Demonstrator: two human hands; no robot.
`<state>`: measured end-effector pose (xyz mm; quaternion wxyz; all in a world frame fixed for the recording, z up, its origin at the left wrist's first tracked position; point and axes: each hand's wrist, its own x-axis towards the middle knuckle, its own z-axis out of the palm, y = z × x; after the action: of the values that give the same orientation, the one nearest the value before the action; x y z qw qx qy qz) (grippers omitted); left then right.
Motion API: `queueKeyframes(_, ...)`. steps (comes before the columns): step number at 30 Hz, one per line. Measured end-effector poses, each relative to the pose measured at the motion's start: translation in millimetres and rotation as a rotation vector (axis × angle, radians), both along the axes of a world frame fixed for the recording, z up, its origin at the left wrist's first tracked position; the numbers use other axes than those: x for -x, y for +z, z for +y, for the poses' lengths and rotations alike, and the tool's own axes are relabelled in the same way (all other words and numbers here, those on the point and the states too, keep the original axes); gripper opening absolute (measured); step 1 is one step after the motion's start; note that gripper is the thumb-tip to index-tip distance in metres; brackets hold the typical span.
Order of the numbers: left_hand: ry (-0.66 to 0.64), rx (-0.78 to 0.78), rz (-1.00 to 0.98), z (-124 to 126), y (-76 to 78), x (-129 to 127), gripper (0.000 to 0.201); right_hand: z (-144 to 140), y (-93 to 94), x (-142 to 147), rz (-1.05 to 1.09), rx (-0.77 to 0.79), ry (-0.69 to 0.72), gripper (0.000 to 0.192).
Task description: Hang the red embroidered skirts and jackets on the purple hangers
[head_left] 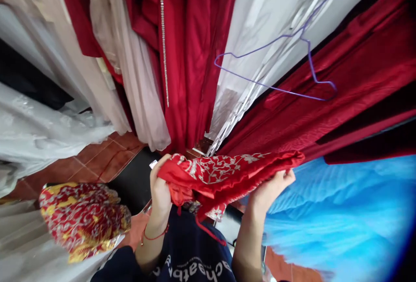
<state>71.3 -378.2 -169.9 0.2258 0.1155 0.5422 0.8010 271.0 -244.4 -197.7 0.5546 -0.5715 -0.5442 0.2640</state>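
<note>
Red embroidered cloth (224,175) was stretched between both hands, low before hanging dresses (182,56); left hand (160,188) gripped one end (fingers closed); right hand (269,188) clasped the other.

head cam | looks down, close | hanging garments (182,56) fill frame

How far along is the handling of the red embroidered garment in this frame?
Done: gowns already hang in a row, among them a red gown. In hand: the left hand and right hand both grip the red embroidered garment. Left: the purple wire hanger above is bare, and the garment is not on it.
</note>
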Motion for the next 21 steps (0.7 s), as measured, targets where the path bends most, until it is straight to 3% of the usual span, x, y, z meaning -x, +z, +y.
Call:
queueKeyframes(2, 0.039, -0.046, -0.041, 34.9, 8.4, 7.5, 0.026, 5.6, -1.2, 15.5, 0.061, -0.065, -0.118, 0.063)
queueKeyframes(5, 0.018, -0.106, -0.024, 83.5, 22.4, 11.2, 0.025, 15.0, -1.2, 45.5, -0.021, -0.149, -0.052, 0.089)
queueKeyframes(8, -0.036, -0.144, -0.021, 123.5, 32.6, 11.2, 0.026, 37.7, -4.7, 63.8, -0.096, -0.107, -0.047, 0.107)
queueKeyframes(13, -0.269, -0.14, 0.02, 167.0, 35.2, 16.7, 0.028, 100.7, -38.8, 54.2, 0.135, 0.055, -0.074, 0.09)
queueKeyframes(16, -0.358, -0.171, 0.03, 188.6, 43.7, 21.2, 0.026, 133.4, -69.8, 49.8, 0.022, 0.068, 0.038, 0.061)
queueKeyframes(18, -0.38, -0.215, 0.006, 204.4, 53.6, 24.6, 0.024, 149.0, -83.9, 53.7, -0.055, 0.089, 0.051, 0.038)
queueKeyframes(21, -0.318, -0.228, 0.026, 229.8, 66.0, 37.9, 0.025, 166.8, -83.4, 57.7, -0.073, 0.099, -0.02, 0.026)
